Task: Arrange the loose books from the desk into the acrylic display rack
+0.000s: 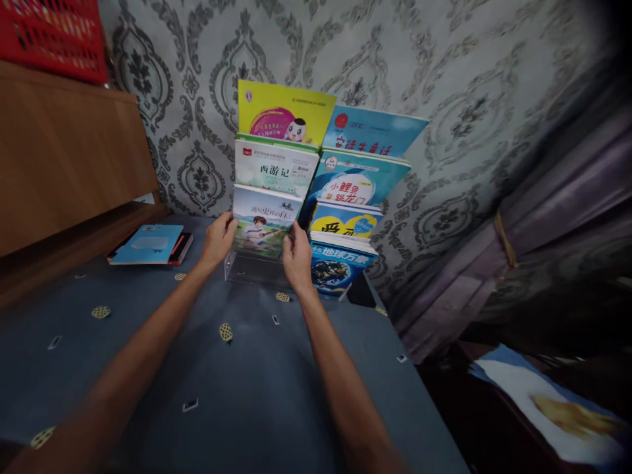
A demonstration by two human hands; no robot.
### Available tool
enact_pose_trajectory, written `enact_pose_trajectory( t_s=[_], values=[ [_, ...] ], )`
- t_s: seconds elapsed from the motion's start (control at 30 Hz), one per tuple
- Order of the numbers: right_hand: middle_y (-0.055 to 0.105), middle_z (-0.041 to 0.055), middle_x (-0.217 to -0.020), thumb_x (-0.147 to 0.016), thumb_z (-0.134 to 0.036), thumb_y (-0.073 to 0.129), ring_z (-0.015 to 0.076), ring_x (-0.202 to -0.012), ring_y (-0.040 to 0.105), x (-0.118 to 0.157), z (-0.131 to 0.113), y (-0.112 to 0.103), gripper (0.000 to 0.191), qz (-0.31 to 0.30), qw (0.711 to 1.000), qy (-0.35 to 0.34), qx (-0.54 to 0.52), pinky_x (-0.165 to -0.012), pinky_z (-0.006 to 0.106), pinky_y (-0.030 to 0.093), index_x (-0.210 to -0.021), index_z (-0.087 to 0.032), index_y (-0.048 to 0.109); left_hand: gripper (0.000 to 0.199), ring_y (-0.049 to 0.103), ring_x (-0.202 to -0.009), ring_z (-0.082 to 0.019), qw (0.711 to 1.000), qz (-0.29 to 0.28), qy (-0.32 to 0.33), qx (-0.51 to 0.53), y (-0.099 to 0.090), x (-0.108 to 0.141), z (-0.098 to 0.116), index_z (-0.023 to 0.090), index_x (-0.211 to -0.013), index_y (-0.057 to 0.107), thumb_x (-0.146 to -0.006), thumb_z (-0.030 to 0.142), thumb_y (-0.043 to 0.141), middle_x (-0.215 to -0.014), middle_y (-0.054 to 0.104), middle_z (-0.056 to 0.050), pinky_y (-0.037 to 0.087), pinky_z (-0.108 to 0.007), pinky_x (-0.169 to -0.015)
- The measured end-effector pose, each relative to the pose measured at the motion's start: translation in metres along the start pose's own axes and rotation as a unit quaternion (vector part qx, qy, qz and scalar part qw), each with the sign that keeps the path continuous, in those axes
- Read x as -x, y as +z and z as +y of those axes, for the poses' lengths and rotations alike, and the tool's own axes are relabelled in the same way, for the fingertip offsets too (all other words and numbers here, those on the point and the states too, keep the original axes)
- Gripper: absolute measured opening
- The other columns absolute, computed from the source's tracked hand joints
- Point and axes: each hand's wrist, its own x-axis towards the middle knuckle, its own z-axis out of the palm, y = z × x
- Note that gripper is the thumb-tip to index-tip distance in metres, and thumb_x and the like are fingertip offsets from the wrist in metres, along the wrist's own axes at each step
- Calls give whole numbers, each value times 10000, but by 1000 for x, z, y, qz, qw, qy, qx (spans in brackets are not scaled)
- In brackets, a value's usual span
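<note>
A book [261,227] with a figure in a green field on its cover is between my two hands, low at the front of a clear tiered rack [257,270]. My left hand [220,238] grips its left edge and my right hand [297,257] its right edge. Behind it stand a pale book [274,168] and a yellow-green book [286,112], each a tier higher. A second column to the right holds a blue book [375,131], a teal book [363,178], a yellow-and-blue book [345,220] and a dark blue book with a globe [336,268].
On the blue patterned cloth [247,382], a light-blue book [148,243] lies on darker ones at the left. A wooden cabinet [69,158] bears a red basket [54,39]. A dark flat object [362,291] lies beside the rack. A tied curtain [459,257] hangs right.
</note>
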Motion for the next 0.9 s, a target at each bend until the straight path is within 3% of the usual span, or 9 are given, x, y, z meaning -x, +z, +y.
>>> enact_pose_trajectory(
  t_s=[0.13,0.23,0.37,0.5,0.73,0.9],
  values=[
    [640,168,-1265,-955,-207,415,274,-1157,621,0,-3,0,504,1,1000,10,1,-1010,496,514,-1454,-194,489,160,603,-901,-245,994,27,15,-103,3,6,2,205,-826,525,-940,246,420,-866,597,-78,497,-393,-858],
    [654,164,-1238,-955,-224,425,281,-1147,623,1,-4,1,485,0,1000,21,0,-995,492,519,-1429,-191,519,91,603,-911,-248,992,51,19,-113,3,9,5,199,-953,533,-930,228,450,-900,604,-78,491,-387,-855],
    [650,178,-1258,-942,-232,426,294,-1169,614,3,-3,3,484,1,999,35,9,-1006,497,510,-1406,-153,537,192,616,-897,-240,994,45,20,-94,1,7,5,183,-1107,523,-926,240,495,-938,626,-77,492,-373,-841],
    [646,175,-1278,-922,-232,434,312,-1203,592,6,1,7,515,-7,999,43,26,-1044,521,477,-1423,-152,519,167,607,-964,-255,991,34,31,-123,-1,3,4,186,-1055,562,-944,269,471,-1004,636,-102,488,-379,-866],
    [574,160,-1419,-895,-225,447,296,-1328,520,9,5,16,587,-19,998,53,14,-1110,501,433,-1477,-145,442,235,615,-896,-254,990,38,4,-133,1,-6,1,188,-902,601,-959,347,437,-891,649,-94,494,-375,-836],
    [582,180,-1386,-910,-253,429,307,-1296,536,8,7,14,580,-28,998,50,12,-1099,518,434,-1479,-139,440,287,619,-879,-261,988,36,-25,-148,3,-17,-2,197,-825,583,-955,386,411,-842,650,-97,488,-384,-834]
  ],
)
